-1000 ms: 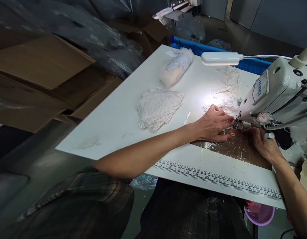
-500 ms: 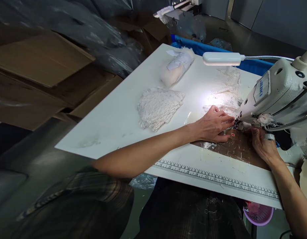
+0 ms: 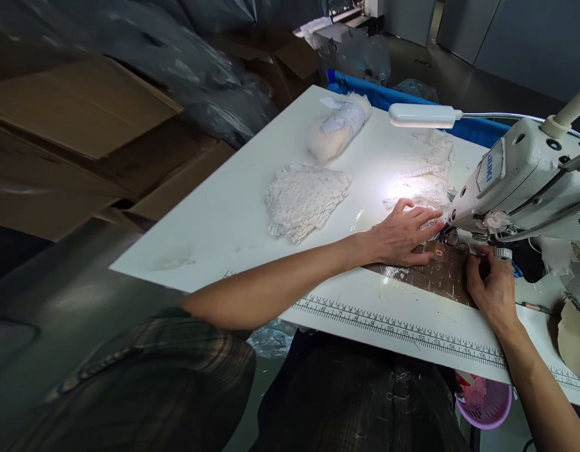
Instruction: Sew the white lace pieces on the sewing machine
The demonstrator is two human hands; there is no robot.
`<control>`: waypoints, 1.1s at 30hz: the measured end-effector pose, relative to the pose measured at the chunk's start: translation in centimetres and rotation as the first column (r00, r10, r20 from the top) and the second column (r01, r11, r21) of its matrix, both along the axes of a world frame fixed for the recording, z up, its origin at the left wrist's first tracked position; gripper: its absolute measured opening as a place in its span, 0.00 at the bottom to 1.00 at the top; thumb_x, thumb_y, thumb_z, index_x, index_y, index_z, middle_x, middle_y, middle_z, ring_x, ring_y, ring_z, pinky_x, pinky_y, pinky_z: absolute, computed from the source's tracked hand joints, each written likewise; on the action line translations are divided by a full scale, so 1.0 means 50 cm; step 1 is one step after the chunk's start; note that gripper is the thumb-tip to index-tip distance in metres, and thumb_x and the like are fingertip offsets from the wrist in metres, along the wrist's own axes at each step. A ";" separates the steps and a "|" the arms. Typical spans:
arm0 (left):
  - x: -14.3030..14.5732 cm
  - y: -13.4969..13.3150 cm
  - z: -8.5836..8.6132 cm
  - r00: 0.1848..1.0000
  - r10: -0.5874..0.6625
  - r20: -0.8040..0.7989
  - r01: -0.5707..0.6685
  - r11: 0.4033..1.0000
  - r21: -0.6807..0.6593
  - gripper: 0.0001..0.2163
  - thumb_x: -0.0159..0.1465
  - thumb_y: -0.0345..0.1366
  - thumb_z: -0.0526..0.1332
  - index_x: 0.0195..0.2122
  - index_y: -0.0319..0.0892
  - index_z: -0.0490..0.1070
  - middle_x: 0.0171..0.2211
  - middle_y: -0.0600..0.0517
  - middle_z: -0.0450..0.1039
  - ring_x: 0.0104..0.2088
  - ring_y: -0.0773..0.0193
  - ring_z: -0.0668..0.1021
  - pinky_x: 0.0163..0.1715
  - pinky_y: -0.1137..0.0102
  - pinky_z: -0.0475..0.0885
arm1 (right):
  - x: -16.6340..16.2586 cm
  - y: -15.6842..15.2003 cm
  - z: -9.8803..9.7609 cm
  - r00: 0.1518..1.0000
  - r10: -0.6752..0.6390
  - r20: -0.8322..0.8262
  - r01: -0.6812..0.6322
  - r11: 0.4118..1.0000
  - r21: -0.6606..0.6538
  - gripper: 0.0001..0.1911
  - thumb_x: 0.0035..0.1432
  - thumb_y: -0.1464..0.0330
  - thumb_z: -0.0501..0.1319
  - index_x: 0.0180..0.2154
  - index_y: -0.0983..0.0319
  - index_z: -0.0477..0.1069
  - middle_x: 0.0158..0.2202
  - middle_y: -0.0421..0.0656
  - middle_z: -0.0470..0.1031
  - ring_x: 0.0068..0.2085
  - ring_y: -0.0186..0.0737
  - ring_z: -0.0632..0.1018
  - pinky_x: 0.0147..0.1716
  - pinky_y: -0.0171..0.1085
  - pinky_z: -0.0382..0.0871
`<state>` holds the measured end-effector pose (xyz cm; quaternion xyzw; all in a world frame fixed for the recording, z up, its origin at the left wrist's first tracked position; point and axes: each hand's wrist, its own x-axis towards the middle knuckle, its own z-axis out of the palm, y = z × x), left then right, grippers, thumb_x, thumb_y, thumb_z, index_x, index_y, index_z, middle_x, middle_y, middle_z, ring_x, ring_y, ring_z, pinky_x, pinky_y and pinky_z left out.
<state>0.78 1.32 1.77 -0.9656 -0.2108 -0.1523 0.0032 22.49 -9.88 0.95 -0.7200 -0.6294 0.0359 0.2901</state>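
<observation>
My left hand [image 3: 403,237] lies with fingers spread on white lace fabric [image 3: 424,182] just left of the needle area of a white sewing machine [image 3: 520,182]. Its thumb rests on the brown plate [image 3: 440,270] set into the table. To the right of the needle, my right hand [image 3: 493,285] is curled, thumb and forefinger bent toward each other around a dark gap. Whatever is between them, if anything, I cannot make out. A stack of lace pieces [image 3: 306,201] lies left of my left hand, with a wrapped white bundle [image 3: 339,129] behind it.
A lit lamp [image 3: 424,116] hangs over the lace. Along the white table's [image 3: 214,238] front edge runs a printed ruler [image 3: 403,333]. Cardboard boxes [image 3: 78,107] stand to the left. A purple basket [image 3: 485,405] is below the table; a dark-handled tool [image 3: 537,307] lies at right.
My right hand has drawn back from beside the needle, toward me, and its fingers show more curled. My left hand stays on the lace, with its fingers slightly more spread. The view has shifted slightly.
</observation>
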 end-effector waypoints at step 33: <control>-0.265 0.028 0.129 0.832 0.555 0.012 -0.547 0.824 -0.149 0.19 0.70 0.46 0.54 0.55 0.38 0.68 0.54 0.43 0.71 0.53 0.54 0.74 0.52 0.62 0.67 | 0.020 0.007 -0.063 0.919 0.237 0.316 -0.299 0.940 0.164 0.25 0.66 0.56 0.47 0.45 0.66 0.75 0.39 0.56 0.69 0.37 0.54 0.73 0.29 0.47 0.70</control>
